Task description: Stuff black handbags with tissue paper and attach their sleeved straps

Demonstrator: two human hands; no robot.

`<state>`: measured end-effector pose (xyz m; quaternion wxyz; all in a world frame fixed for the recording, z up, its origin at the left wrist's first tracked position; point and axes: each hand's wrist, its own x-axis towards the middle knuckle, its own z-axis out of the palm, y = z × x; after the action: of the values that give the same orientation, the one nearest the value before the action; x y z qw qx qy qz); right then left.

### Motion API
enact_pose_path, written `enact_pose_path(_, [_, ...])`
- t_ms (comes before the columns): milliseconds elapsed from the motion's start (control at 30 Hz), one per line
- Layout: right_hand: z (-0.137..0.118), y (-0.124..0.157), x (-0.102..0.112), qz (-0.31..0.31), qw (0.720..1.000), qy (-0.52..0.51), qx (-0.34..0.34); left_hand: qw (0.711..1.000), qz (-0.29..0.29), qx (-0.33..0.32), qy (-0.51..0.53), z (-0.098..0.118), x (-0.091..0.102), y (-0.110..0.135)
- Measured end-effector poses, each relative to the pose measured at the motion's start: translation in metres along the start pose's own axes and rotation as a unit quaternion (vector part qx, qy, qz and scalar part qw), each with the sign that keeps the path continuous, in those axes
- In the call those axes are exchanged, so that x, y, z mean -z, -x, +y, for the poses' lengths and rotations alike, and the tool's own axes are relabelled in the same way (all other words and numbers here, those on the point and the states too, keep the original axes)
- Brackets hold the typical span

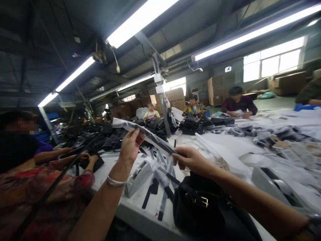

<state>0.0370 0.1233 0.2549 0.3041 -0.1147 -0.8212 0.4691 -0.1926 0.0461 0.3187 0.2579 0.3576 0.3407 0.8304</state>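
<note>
Stretched between both hands, above the table, is a long dark strap in a clear plastic sleeve (pixel 156 141). My left hand (pixel 130 144) pinches it near its upper left part, and a pale end of plastic sticks out beyond the fingers. My right hand (pixel 188 157) grips the lower right end between thumb and fingers. Below my right forearm sits a black bag (pixel 198 204) with a gold buckle. Loose black strips (pixel 150 192), some in clear plastic, lie on the table under the hands. A grey tape dispenser (pixel 137 179) stands beside my left wrist.
Another tape dispenser (pixel 278 187) is at the right. Black bags (pixel 192 125) are piled across the table's back. Coiled wrapped straps (pixel 240 130) and plastic cover the white table (pixel 225 152). Close at the left, a person in a red patterned top (pixel 45 190) handles something black; others sit across.
</note>
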Motion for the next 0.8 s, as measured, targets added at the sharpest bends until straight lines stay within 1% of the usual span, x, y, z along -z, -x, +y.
enact_pose_path(100, [-0.024, 0.020, 0.006, -0.099, 0.989, -0.084, -0.073, 0.999, 0.027, 0.040, 0.001, 0.005, 0.027, 0.025])
enact_pose_path(167, [-0.037, 0.033, 0.010, -0.142, 0.975, -0.117, -0.127, 0.997, 0.044, 0.061, 0.011, 0.007, 0.041, 0.042])
enact_pose_path(233, [-0.044, 0.045, 0.013, -0.170, 0.955, -0.164, -0.181, 0.994, 0.065, 0.078, 0.028, 0.010, 0.053, 0.061])
enact_pose_path(333, [-0.041, 0.062, 0.015, -0.210, 0.921, -0.229, -0.236, 0.989, 0.087, 0.112, 0.050, 0.012, 0.069, 0.090])
enact_pose_path(400, [-0.033, 0.072, 0.014, -0.232, 0.904, -0.252, -0.255, 0.983, 0.082, 0.142, 0.079, 0.012, 0.078, 0.110])
enact_pose_path(433, [-0.029, 0.076, 0.013, -0.237, 0.901, -0.254, -0.261, 0.980, 0.076, 0.155, 0.098, 0.012, 0.082, 0.119])
enact_pose_path(500, [-0.021, 0.081, 0.012, -0.231, 0.901, -0.253, -0.268, 0.973, 0.074, 0.179, 0.129, 0.010, 0.090, 0.134])
enact_pose_path(533, [-0.017, 0.083, 0.011, -0.227, 0.902, -0.249, -0.269, 0.970, 0.086, 0.188, 0.130, 0.008, 0.093, 0.140])
enact_pose_path(600, [-0.012, 0.086, 0.012, -0.228, 0.905, -0.241, -0.265, 0.966, 0.132, 0.199, 0.104, 0.005, 0.099, 0.146])
enact_pose_path(667, [-0.007, 0.091, 0.015, -0.250, 0.910, -0.214, -0.253, 0.959, 0.187, 0.199, 0.070, 0.002, 0.105, 0.147])
enact_pose_path(733, [-0.004, 0.100, 0.018, -0.265, 0.930, -0.129, -0.220, 0.953, 0.226, 0.196, 0.056, 0.001, 0.111, 0.146])
enact_pose_path(800, [-0.002, 0.114, 0.019, -0.245, 0.957, 0.016, -0.157, 0.948, 0.246, 0.193, 0.061, 0.002, 0.118, 0.146])
